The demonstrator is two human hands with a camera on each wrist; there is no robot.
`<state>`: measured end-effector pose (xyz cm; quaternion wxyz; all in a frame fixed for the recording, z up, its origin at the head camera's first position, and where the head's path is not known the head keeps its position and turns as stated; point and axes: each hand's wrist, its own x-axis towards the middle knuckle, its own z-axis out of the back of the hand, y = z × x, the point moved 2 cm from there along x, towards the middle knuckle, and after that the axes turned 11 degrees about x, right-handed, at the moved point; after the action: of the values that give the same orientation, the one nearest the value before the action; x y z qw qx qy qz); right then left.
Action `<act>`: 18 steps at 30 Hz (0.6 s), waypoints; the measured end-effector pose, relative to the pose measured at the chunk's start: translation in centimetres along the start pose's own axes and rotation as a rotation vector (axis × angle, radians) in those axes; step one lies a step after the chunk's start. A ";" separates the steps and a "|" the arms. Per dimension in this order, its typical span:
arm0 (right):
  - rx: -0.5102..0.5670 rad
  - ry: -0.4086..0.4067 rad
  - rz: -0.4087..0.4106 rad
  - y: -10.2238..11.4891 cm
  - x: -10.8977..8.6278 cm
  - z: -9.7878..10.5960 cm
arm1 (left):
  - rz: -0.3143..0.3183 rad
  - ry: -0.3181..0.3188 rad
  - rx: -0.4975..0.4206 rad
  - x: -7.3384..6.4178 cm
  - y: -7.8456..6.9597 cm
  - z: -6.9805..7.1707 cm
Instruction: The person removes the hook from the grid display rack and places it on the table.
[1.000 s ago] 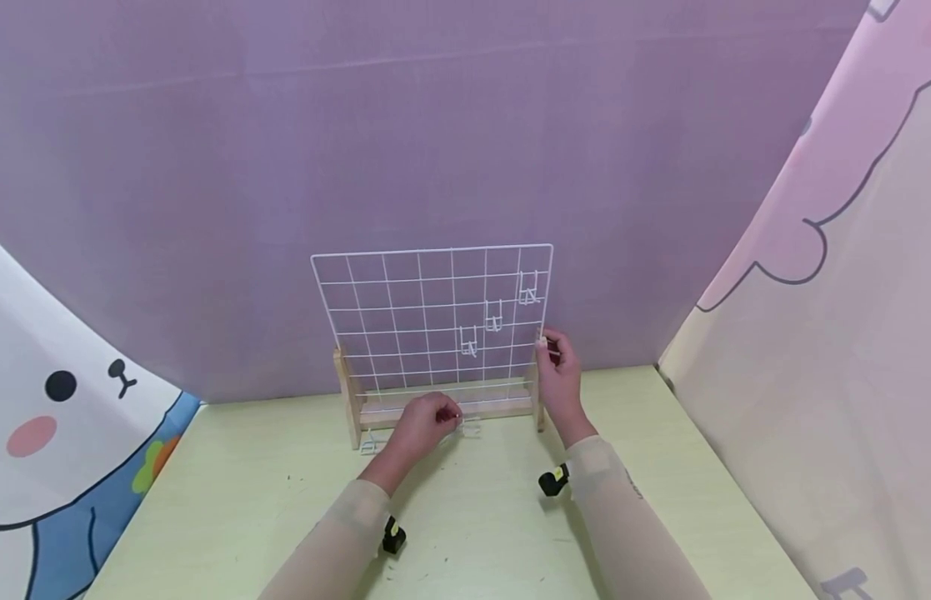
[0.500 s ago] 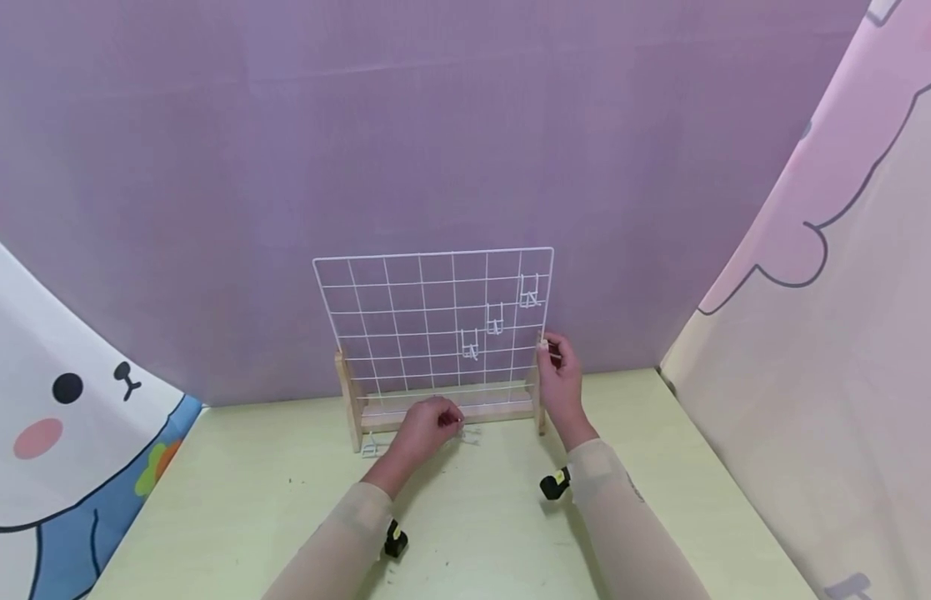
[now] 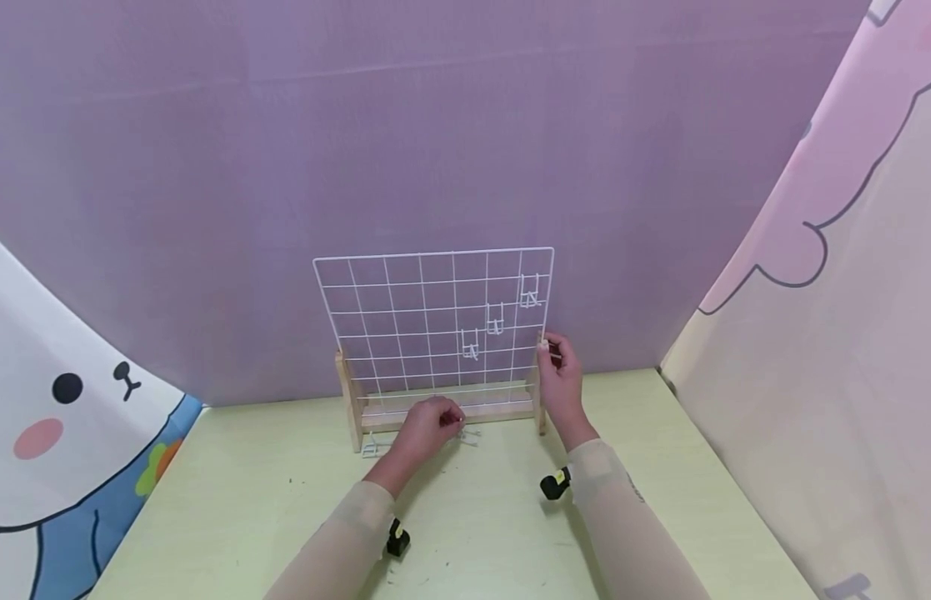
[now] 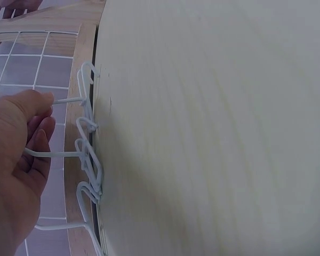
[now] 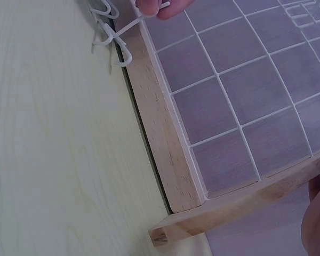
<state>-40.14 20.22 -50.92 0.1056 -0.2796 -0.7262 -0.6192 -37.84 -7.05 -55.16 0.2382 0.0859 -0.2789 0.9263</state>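
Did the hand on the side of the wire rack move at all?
No. The right hand stays at the wire rack's right edge, by the wooden post, just as before.

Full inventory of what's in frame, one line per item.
Wire grid: one, white, upright in the stand at the table's back.
Wooden stand: one, light wood, holds the grid.
Hooks on grid: three, white, in a diagonal on its right side.
Loose hooks: several, white, on the table along the stand's base.
Table: one, pale yellow-green.
Left hand: pinches a loose hook.
Right hand: grips the stand's right post.
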 end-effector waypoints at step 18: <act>0.034 -0.005 -0.038 2.9 -0.7 -1.1 | 0.010 -0.016 0.001 0.3 0.2 -0.3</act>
<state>-38.17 19.23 -48.60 0.0966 -0.2657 -0.7420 -0.6079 -38.16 -6.92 -55.44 0.2315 0.0919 -0.2809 0.9268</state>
